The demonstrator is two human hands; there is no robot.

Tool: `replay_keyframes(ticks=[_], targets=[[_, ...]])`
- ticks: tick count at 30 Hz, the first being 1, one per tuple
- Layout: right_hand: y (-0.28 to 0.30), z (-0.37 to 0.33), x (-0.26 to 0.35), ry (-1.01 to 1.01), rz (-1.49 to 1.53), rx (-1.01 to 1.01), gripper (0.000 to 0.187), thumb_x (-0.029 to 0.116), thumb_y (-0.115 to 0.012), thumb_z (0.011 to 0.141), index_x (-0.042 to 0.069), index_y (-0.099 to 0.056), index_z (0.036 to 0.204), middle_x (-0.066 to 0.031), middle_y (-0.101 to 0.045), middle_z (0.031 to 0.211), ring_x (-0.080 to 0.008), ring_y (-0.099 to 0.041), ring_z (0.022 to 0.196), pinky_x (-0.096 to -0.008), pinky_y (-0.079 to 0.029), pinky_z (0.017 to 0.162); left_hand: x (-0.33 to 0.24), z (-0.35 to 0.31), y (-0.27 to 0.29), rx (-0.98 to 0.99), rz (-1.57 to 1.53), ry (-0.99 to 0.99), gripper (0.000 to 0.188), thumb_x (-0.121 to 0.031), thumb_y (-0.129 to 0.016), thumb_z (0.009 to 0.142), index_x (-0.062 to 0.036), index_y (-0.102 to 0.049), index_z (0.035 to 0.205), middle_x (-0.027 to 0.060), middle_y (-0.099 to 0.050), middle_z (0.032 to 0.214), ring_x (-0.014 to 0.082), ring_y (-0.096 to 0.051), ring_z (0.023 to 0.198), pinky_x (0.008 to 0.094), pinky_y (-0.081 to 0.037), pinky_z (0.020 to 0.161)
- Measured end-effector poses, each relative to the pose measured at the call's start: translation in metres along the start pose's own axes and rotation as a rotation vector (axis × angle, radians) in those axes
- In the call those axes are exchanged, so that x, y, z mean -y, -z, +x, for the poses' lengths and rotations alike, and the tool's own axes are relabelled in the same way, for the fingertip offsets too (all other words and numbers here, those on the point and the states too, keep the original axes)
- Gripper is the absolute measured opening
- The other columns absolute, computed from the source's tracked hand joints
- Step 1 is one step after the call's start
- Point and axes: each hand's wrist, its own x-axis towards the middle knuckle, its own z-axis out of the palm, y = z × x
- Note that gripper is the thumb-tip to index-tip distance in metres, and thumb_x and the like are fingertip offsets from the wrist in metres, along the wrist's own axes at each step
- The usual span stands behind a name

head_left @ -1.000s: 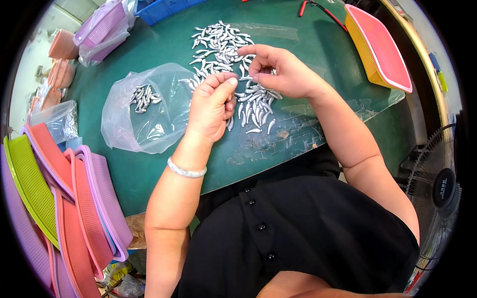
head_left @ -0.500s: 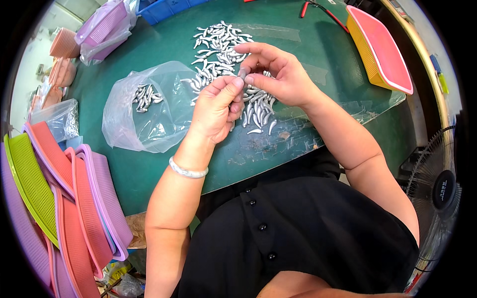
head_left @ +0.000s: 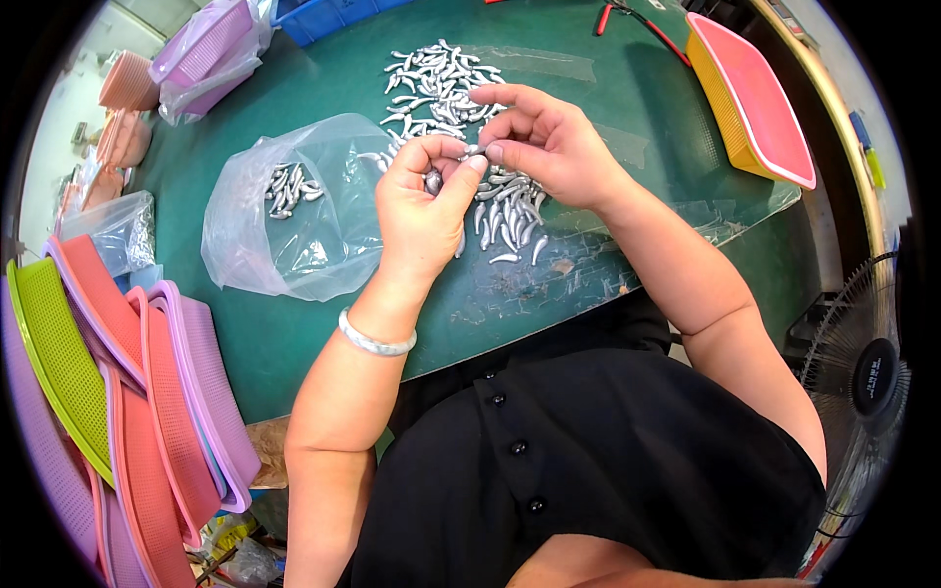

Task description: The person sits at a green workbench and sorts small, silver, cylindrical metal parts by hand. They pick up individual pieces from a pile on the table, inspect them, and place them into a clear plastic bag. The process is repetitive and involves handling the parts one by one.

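Between the fingertips of both hands is a small silver-grey curved piece (head_left: 472,151), mostly covered by the fingers. My left hand (head_left: 426,201) pinches one end of it, and another silver piece (head_left: 432,182) shows in its curled fingers. The thumb and forefinger of my right hand (head_left: 559,147) close on the other end, its remaining fingers bent. Under and beyond the hands, many more such curved silver pieces (head_left: 446,83) lie heaped on the green table (head_left: 323,83). To the left, a clear plastic bag (head_left: 333,255) lies with a small pile of silver pieces (head_left: 292,189) in it.
Stacked perforated baskets (head_left: 147,412) in pink, purple and green crowd the left side. A pink and yellow basket (head_left: 750,98) stands at the right, with red-handled pliers (head_left: 647,29) nearby. A blue bin (head_left: 333,18) sits at the back; a fan (head_left: 872,377) is at my right.
My left hand has turned and opened its curl slightly, so a silver piece inside it now shows. The fingertips still meet at the small piece; the right hand has hardly moved.
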Motion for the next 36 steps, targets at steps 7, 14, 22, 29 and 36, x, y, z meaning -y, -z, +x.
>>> replay_keyframes(ticks=[7,14,22,29,36], targets=[[-0.001,0.0,-0.002,-0.012,0.093,0.02,0.046,-0.004,-0.054,0.079,0.0,-0.041,0.123,-0.0034,-0.057,0.086,-0.007,-0.052,0.078,-0.02,-0.043,0.07,-0.005,-0.001,-0.003,0.01,0.011,-0.041,0.011,0.001,-0.063,0.076,-0.0016,-0.056,0.084,-0.0061,-0.046,0.065,0.001,-0.039,0.059,0.0147,-0.032,0.052],[-0.002,0.0,-0.001,0.119,0.05,-0.029,0.049,-0.007,-0.055,0.078,0.0,-0.039,0.124,-0.0034,-0.054,0.084,-0.0076,-0.051,0.078,-0.0202,-0.042,0.071,0.002,0.0,0.003,0.024,0.026,0.044,0.014,-0.004,-0.063,0.078,-0.0009,-0.057,0.09,-0.0016,-0.053,0.077,0.0033,-0.045,0.067,0.0146,-0.036,0.061],[-0.004,-0.002,-0.001,0.226,-0.103,-0.044,0.053,-0.009,-0.055,0.076,0.0,-0.038,0.125,-0.0037,-0.052,0.084,-0.0084,-0.051,0.08,-0.0217,-0.042,0.074,-0.004,0.0,0.002,0.014,-0.098,0.223,0.01,-0.012,-0.06,0.082,-0.0032,-0.057,0.084,-0.0031,-0.051,0.067,0.0026,-0.043,0.057,0.0153,-0.032,0.046],[-0.006,-0.003,0.002,0.237,0.032,0.021,0.061,-0.01,-0.055,0.075,0.002,-0.031,0.13,-0.0057,-0.054,0.089,-0.0105,-0.052,0.083,-0.0239,-0.043,0.076,-0.005,0.007,0.013,0.196,-0.623,0.539,0.013,-0.016,-0.049,0.087,-0.0031,-0.053,0.089,0.0002,-0.048,0.067,0.0068,-0.041,0.052,0.0154,-0.029,0.039],[-0.005,-0.004,0.002,0.222,0.123,0.092,0.063,-0.01,-0.054,0.076,0.002,-0.028,0.132,-0.0096,-0.057,0.098,-0.0112,-0.052,0.085,-0.0245,-0.042,0.077,0.005,0.011,0.024,0.32,-1.044,0.78,0.018,-0.017,-0.045,0.086,-0.0017,-0.049,0.095,0.0027,-0.046,0.07,0.0084,-0.041,0.055,0.0159,-0.029,0.037]])
